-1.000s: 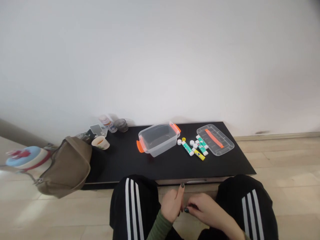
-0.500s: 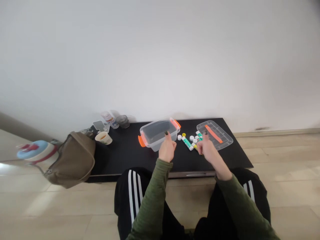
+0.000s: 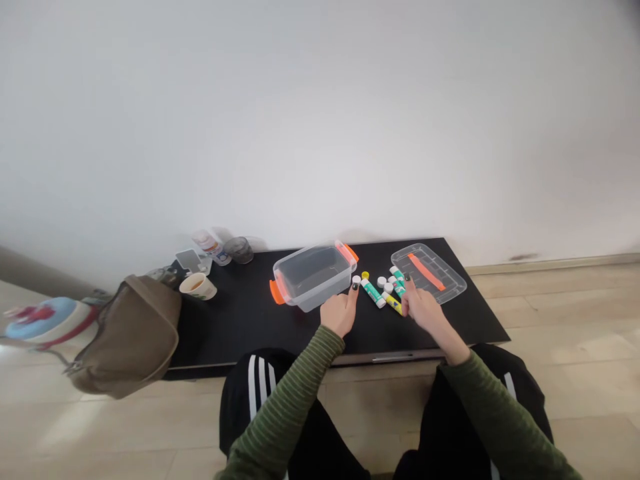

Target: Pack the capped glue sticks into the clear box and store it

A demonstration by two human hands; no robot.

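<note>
My left hand (image 3: 340, 312) is curled into a fist with the thumb stretched up, just in front of the clear plastic box (image 3: 320, 293) with orange latches. Its thumb tip overlaps a white cap (image 3: 357, 280) in the view. My right hand (image 3: 420, 307) is also a fist with the thumb raised, beside the glue sticks, and nothing shows in either hand. A green glue stick (image 3: 373, 292) and a yellow glue stick (image 3: 393, 303) lie between the hands. Another green glue stick (image 3: 397, 274), several white caps and a yellow cap (image 3: 365, 275) lie close by.
A clear lid (image 3: 453, 285) with an orange handle lies at the right of the black table (image 3: 240, 320). Leftward are a paper cup (image 3: 205, 290) with drink, a bottle (image 3: 215, 250), a dark glass (image 3: 240, 250), a brown bag (image 3: 130, 333) and a blue-topped object (image 3: 45, 320).
My left hand has moved slightly right and down, its thumb tilting right toward the white cap. My right hand has shifted slightly right and down, showing more of the yellow glue stick. The view shifted slightly.
</note>
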